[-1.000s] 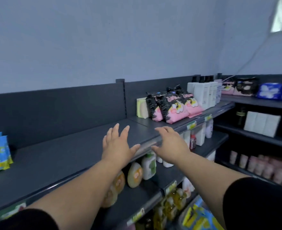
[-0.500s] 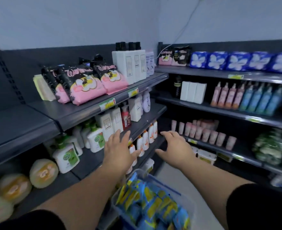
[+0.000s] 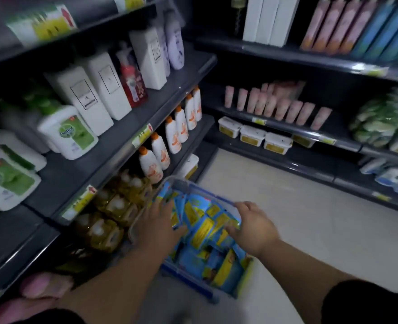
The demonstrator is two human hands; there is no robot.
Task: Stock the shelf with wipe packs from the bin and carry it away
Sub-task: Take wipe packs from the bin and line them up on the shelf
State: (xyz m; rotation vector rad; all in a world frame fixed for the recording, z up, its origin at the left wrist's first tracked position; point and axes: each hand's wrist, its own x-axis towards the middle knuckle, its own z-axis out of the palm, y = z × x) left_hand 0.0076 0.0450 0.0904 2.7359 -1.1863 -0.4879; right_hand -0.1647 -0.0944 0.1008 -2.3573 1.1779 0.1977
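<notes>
The fingers (image 3: 164,208) of the left hand (image 3: 157,228) are straight and spread wide. They reach down into the left side of the bin (image 3: 194,185), lying against the wipe packs (image 3: 202,229) without gripping any. The fingers (image 3: 241,206) of the right hand (image 3: 255,226) are bent down over the right side of the same packs, with the tips touching the top ones. The blur hides whether they pinch a pack or only rest on it, so I cannot tell.

The wipe packs are blue with yellow labels. They stand crowded on edge and fill the bin. The bin is clear plastic with a blue rim and sits on the pale floor (image 3: 291,220), close to the foot of the shelf unit (image 3: 123,146) on the left. Both forearms come in from the near edge, each ending in a black sleeve (image 3: 368,302).

Just left of the bin, on the lowest shelf, are yellow bottles (image 3: 113,206) in clear wrap. Above them is a row of white bottles with orange caps (image 3: 172,136), running toward the far corner. One shelf higher stand green-labelled soap bottles (image 3: 69,134) and tall white bottles (image 3: 95,94).

Across the floor, on the far right shelves, are white tubs (image 3: 251,135) with yellow labels and a row of pink tubes (image 3: 286,108) above them.
</notes>
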